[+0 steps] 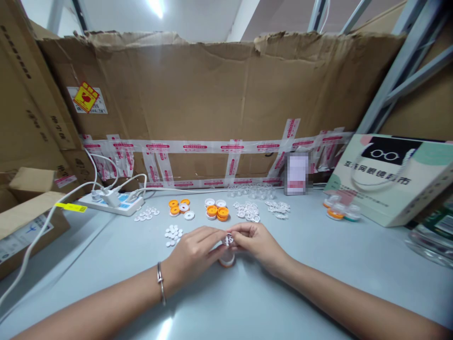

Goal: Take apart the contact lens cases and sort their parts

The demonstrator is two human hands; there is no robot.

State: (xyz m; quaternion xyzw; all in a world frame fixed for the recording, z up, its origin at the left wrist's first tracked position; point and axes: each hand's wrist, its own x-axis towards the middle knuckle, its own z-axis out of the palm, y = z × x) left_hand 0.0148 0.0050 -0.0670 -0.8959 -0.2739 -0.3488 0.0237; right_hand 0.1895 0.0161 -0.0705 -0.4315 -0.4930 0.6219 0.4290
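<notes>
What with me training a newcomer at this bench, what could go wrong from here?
The small part pinched between the left hand and right hand could slip. Either hand might, if lowered, knock the round piece beneath them. The left hand could also scatter the loose white discs close beside it.

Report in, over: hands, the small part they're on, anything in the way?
Left hand and right hand pinching small round whitish part. Orange-rimmed piece just below; contact between the two unclear. White discs near left hand, no obstruction seen.
</notes>
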